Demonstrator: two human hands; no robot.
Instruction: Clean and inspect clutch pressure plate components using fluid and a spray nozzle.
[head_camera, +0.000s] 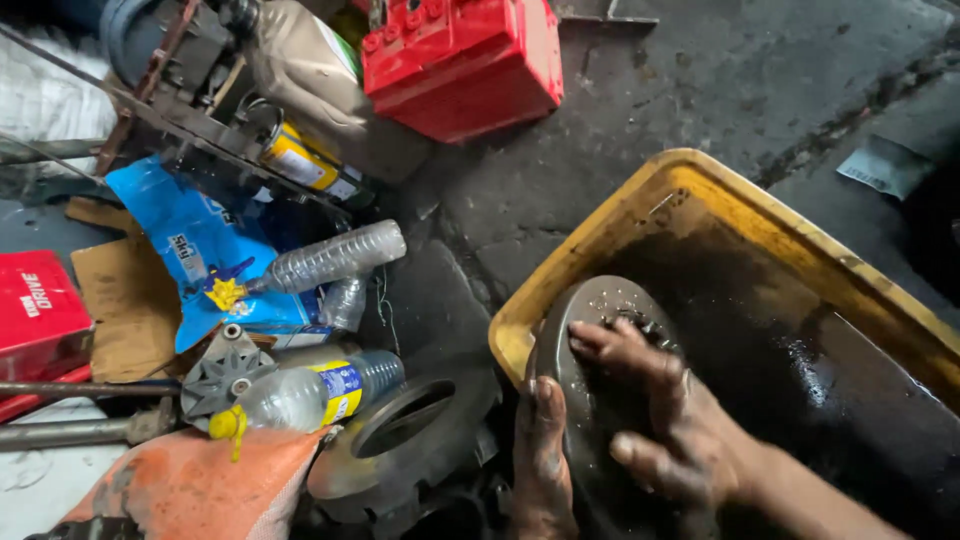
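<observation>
Blue pouch (205, 250) beside red box (38, 312)

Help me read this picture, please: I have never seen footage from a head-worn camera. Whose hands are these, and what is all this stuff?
The camera sits on a person's head and looks down at their own bare, oily hands. The right hand lies flat on a round metal disc propped in a yellow tub of dark liquid. The left hand steadies the disc's edge. On the grimy floor lie clear plastic bottles, a blue packet, a toothed metal ring and a red box.
</observation>
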